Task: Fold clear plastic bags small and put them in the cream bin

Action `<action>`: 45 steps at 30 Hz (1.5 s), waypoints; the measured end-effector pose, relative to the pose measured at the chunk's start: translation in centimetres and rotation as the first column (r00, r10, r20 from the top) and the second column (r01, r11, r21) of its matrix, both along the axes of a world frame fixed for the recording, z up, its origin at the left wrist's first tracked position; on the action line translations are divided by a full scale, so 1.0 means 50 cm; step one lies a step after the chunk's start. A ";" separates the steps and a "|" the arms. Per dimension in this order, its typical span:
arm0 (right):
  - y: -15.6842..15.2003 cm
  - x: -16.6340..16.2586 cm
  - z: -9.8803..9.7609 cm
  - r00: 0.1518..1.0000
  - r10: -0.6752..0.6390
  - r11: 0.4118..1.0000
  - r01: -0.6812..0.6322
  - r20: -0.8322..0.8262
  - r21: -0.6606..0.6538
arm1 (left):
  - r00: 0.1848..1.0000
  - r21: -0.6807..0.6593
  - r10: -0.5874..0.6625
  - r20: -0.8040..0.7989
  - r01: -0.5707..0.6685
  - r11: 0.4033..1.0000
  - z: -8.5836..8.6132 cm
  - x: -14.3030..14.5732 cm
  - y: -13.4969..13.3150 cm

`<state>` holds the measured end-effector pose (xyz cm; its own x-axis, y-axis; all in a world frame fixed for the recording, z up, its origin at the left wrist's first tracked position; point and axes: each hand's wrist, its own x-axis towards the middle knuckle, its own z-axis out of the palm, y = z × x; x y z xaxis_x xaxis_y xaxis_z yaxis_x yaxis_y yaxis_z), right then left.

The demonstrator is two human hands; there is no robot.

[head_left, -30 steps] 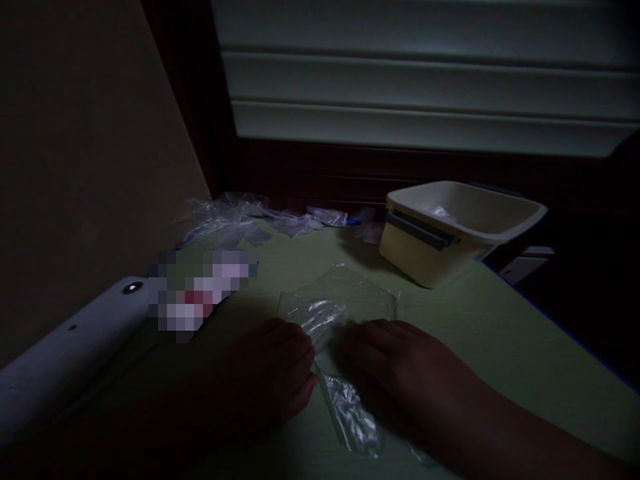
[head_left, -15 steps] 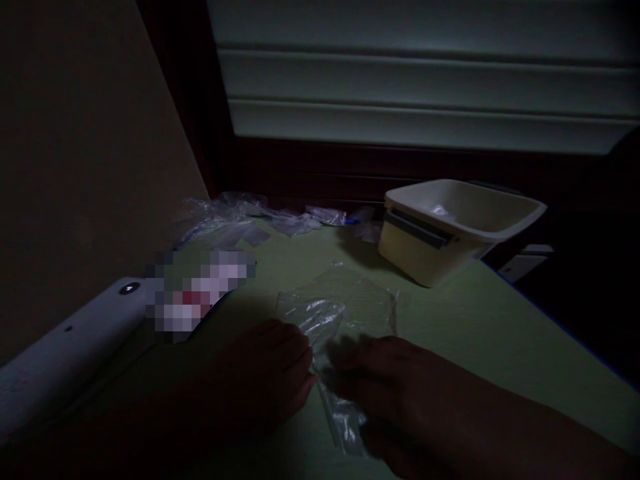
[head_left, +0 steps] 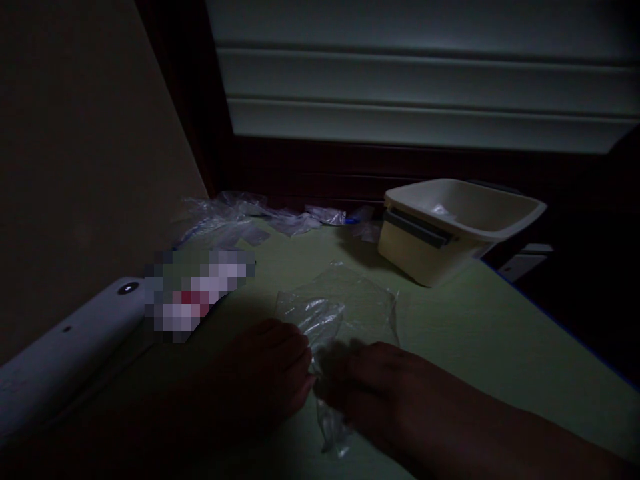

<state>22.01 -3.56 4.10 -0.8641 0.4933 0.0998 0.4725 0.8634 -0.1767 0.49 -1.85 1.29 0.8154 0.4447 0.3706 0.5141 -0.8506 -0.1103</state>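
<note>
A clear plastic bag (head_left: 363, 310), creased and shiny, lies flat on the pale green tabletop (head_left: 475, 340). My left hand (head_left: 275, 367) is closed at the bag's left edge, thumb and fingers pinching the film. Just to its right, my right hand (head_left: 383, 393) has its fingers curled over the near part of the bag, gripping it; its fingertips are in deep shadow. A crumpled end of the bag sticks out below and between the hands.
Several crumpled clear bags (head_left: 225, 210) lie along the table's back edge. A cream bin (head_left: 420, 257) with a dark handle stands at the back right. On the left are a long white device (head_left: 75, 350) and a pixelated blurred object (head_left: 200, 293). The blue-edged table side drops off at right.
My right hand has shifted slightly left, and its thumb, earlier spread apart below, is now drawn in. The near end of the bag has moved left and bunched. My left hand stays in place.
</note>
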 end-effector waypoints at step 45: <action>-0.006 -0.008 0.015 0.999 -0.019 0.999 0.017 0.042 0.040 | 1.000 0.034 0.019 -0.013 -0.019 0.999 0.006 0.000 -0.004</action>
